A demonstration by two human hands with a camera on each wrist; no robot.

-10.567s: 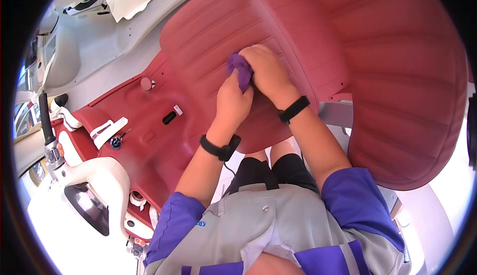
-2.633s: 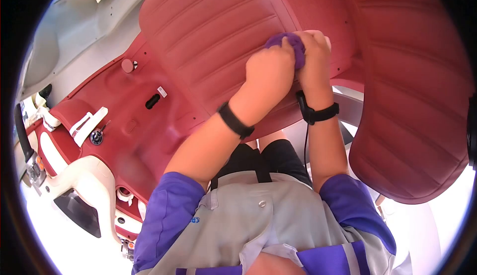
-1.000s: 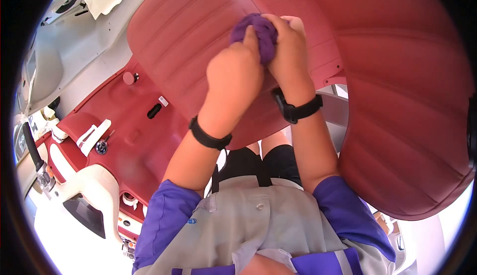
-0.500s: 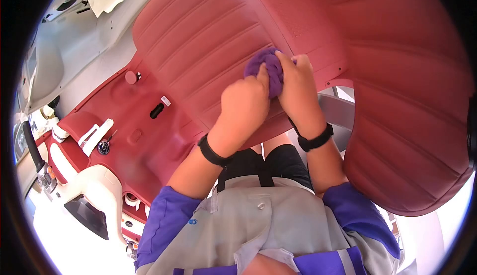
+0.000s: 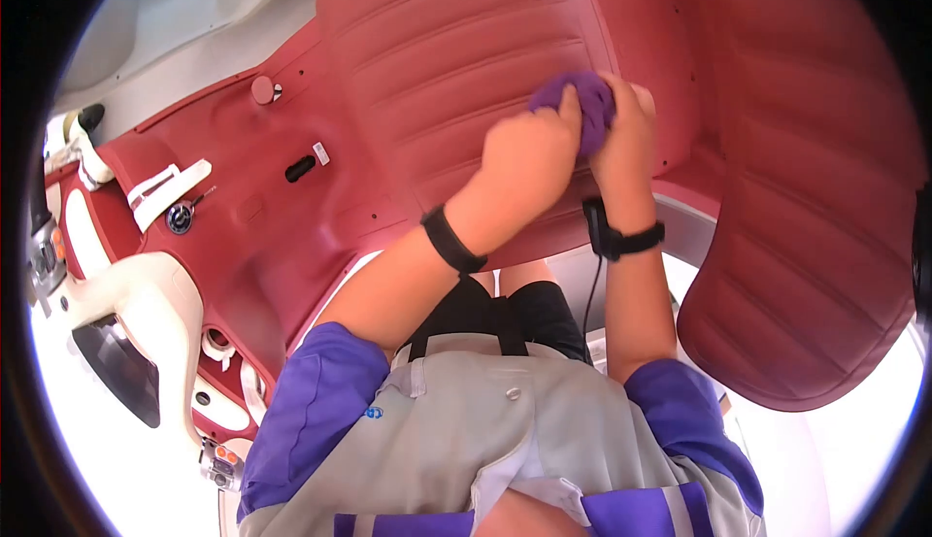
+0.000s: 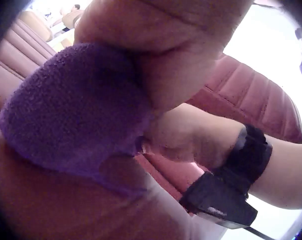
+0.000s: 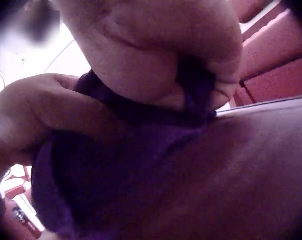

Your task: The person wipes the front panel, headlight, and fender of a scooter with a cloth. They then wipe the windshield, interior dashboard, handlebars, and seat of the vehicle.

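Got the purple cloth (image 5: 581,108) bunched between both hands, pressed on the red seat cushion (image 5: 456,61) near its right edge. Left hand (image 5: 529,160) and right hand (image 5: 624,134) both have fingers curled round it, equally close; the unwiped ribs lie to my left.

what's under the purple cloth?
The bunched purple microfibre cloth sits pressed on the ribbed red leather seat cushion, gripped by the left hand and right hand. The leather directly beneath is covered.
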